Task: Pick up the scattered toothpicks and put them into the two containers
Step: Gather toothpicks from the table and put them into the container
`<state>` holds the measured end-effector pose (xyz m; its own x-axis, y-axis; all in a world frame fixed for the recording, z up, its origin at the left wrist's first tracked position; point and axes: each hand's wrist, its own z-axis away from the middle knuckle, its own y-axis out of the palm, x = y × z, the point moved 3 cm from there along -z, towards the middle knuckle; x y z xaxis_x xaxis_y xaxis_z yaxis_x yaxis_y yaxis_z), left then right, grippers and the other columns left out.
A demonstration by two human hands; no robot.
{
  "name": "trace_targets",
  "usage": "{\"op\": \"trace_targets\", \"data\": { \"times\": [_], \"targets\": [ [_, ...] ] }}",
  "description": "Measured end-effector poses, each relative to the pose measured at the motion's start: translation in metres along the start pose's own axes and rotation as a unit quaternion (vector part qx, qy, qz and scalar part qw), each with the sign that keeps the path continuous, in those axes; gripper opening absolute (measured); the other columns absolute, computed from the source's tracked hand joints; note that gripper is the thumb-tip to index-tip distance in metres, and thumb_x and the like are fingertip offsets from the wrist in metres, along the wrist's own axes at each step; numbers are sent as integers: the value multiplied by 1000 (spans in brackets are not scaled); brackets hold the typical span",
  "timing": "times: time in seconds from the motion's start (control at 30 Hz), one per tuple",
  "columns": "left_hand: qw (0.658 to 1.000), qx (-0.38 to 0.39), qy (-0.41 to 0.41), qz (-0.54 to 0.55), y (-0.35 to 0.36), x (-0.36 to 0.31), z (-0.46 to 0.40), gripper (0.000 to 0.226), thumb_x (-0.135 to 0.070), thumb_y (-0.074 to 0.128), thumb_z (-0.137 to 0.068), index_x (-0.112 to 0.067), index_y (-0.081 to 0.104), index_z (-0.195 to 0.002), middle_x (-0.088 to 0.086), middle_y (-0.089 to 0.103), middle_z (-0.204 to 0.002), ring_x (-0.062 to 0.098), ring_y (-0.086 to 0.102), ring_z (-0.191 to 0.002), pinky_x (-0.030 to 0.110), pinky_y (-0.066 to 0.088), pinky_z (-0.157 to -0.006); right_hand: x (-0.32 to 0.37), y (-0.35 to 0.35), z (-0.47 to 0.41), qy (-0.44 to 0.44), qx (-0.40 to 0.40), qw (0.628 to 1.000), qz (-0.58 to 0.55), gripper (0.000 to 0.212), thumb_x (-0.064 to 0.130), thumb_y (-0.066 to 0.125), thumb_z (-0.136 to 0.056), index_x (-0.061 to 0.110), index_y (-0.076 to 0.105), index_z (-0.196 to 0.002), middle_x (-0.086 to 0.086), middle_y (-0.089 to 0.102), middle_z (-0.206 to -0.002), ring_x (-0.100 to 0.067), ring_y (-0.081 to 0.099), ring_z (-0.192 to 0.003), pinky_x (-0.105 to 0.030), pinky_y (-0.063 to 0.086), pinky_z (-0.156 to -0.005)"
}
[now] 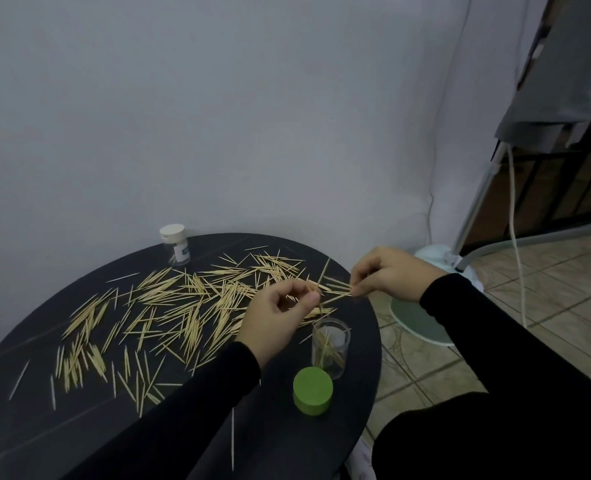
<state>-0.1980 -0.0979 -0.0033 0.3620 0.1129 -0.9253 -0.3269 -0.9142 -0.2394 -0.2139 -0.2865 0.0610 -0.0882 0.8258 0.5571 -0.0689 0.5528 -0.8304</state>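
**Both hands pinching toothpicks above the open jar**

Right now the open jar (331, 344) stands near the right edge of the round dark worktop (27, 427), upright, with a few toothpicks leaning inside it. Its green lid (312, 390) sits on the worktop just in front of the jar, toward the person.

Just behind the jar, the left hand (276, 315) hovers with thumb and forefinger closed on a toothpick that points up and away. Behind and to the right of the jar, past the worktop's edge, the right hand (387, 273) pinches another toothpick by its end, fingers curled together; that stick reaches leftward toward the left hand. Both arms wear black sleeves.

Left of the jar and behind it, the scattered toothpicks (169, 306) cover most of the worktop in a loose, crisscrossed spread. A single toothpick (232, 438) lies apart, in front of the jar near the person.

Far behind and left of the jar, at the worktop's back edge by the wall, a second jar (175, 244) stands with a white cap on.
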Motion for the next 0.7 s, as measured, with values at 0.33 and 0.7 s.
{"op": "trace_targets", "data": {
  "times": [0.33, 0.7],
  "targets": [
    [998, 47, -26, -41, 0, 17, 6, 6, -25, 71, -82, -30, 71, -84, -1, 68, -93, 11, 61, -89, 32, 49, -85, 16, 13, 1, 72, 80, 991, 83, 18, 14, 63, -74, 13, 64, -56, 8, 55, -48, -14, 51, -62, -29, 41, -63],
    [993, 63, -6, -95, 2, 14, 6, 10, -28, 74, -80, -34, 68, -87, -5, 66, -92, -6, 56, -82, 13, 40, -72, 22, 26, 3, 59, 107, 981, 149, 22, 21, 61, -83, 19, 62, -61, 3, 52, -61, -13, 48, -62, -24, 37, -57]
  ]
}}
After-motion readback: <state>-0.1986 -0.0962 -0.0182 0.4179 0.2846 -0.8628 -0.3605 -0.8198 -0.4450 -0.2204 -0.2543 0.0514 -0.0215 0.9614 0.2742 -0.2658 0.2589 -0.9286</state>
